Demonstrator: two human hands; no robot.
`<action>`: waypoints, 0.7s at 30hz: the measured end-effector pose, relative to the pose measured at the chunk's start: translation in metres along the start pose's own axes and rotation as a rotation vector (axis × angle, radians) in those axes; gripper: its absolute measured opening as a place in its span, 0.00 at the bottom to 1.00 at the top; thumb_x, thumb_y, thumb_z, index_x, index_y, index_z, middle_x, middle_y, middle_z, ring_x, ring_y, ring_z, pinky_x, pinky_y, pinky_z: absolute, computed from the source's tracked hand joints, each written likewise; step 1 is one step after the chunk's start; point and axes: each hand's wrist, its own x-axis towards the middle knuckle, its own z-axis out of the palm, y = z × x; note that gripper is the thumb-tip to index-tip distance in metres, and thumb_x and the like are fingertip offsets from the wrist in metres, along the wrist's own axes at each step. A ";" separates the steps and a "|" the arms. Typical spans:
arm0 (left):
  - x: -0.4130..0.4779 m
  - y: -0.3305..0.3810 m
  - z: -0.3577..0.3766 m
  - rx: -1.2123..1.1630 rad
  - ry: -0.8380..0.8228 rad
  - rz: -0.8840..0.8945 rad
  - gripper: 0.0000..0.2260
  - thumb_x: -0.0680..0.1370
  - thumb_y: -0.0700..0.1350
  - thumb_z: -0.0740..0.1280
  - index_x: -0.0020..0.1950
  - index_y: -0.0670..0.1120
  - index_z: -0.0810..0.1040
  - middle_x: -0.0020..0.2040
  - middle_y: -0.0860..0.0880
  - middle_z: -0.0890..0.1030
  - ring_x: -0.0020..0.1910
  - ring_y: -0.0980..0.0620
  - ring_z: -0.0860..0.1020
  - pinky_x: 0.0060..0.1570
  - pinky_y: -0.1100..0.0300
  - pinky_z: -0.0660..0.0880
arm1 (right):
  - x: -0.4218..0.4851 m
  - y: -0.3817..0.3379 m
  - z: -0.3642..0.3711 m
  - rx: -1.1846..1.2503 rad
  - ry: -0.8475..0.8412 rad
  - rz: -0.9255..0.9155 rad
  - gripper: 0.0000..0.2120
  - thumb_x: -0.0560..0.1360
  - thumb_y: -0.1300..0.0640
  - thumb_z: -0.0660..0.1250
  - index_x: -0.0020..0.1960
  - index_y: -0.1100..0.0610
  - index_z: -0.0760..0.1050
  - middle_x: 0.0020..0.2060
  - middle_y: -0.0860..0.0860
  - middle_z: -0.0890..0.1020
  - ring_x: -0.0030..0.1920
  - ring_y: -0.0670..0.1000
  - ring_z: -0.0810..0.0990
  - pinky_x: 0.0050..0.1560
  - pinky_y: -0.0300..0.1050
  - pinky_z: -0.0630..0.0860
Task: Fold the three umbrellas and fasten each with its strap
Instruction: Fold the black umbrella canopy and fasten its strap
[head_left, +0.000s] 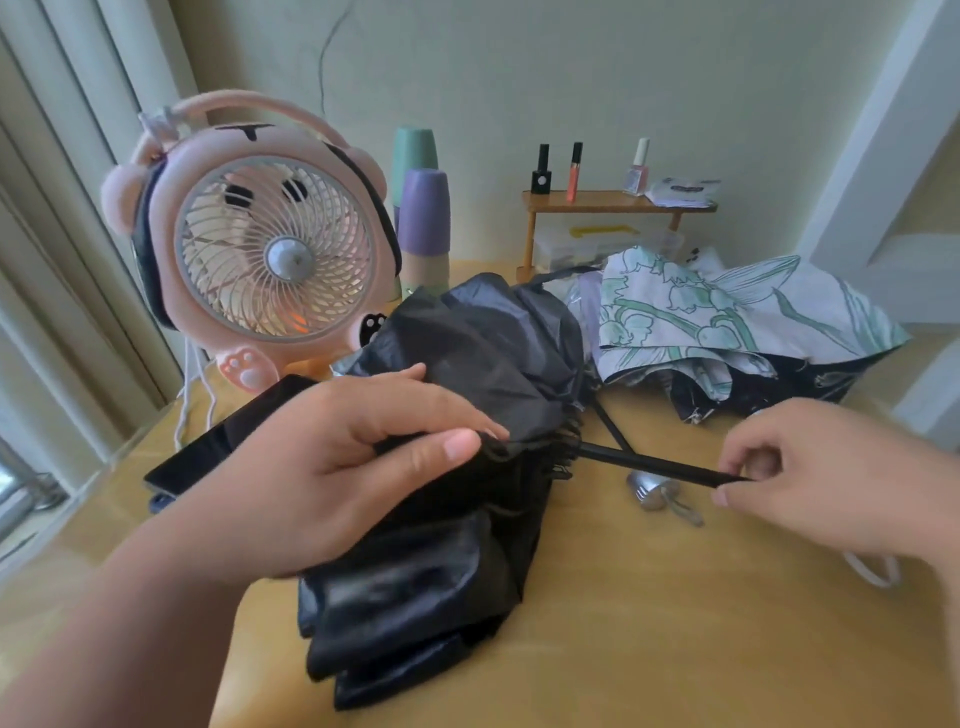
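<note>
A black umbrella (452, 530) lies crumpled across the middle of the wooden table (675, 623), its canopy loose. My left hand (332, 467) grips the bunched black fabric near the ribs. My right hand (810, 473) pinches the end of the umbrella's thin black strap (660, 463), pulled out to the right. Behind it lies a white umbrella with a green flower print (727, 312), loosely heaped. A silver umbrella handle with a loop (652, 491) rests on the table under the strap. A third umbrella is not clearly told apart.
A pink bear-shaped fan (260, 244) stands at the back left. A dark phone (218, 441) lies beside my left hand. Stacked cups (423, 213) and a small wooden shelf with nail polish bottles (613, 200) stand by the wall.
</note>
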 end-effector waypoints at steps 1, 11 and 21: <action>-0.001 0.000 -0.001 -0.032 0.003 -0.012 0.14 0.83 0.53 0.62 0.58 0.51 0.85 0.55 0.55 0.86 0.59 0.56 0.83 0.75 0.49 0.66 | 0.001 0.001 0.000 0.013 0.010 0.006 0.07 0.70 0.47 0.77 0.37 0.37 0.79 0.26 0.41 0.78 0.24 0.42 0.72 0.31 0.42 0.70; 0.005 -0.021 0.000 0.354 0.263 -0.058 0.18 0.75 0.50 0.76 0.64 0.52 0.81 0.65 0.55 0.78 0.67 0.55 0.73 0.69 0.63 0.67 | 0.002 -0.029 0.025 0.225 0.353 -0.339 0.05 0.69 0.45 0.75 0.44 0.41 0.81 0.38 0.40 0.81 0.46 0.41 0.77 0.42 0.35 0.71; 0.009 -0.020 0.003 -0.544 0.419 -0.394 0.28 0.74 0.47 0.78 0.71 0.57 0.73 0.43 0.24 0.79 0.45 0.23 0.79 0.54 0.25 0.74 | -0.013 -0.077 0.065 0.536 0.174 -0.560 0.29 0.67 0.37 0.74 0.67 0.37 0.74 0.44 0.40 0.82 0.42 0.44 0.77 0.41 0.29 0.69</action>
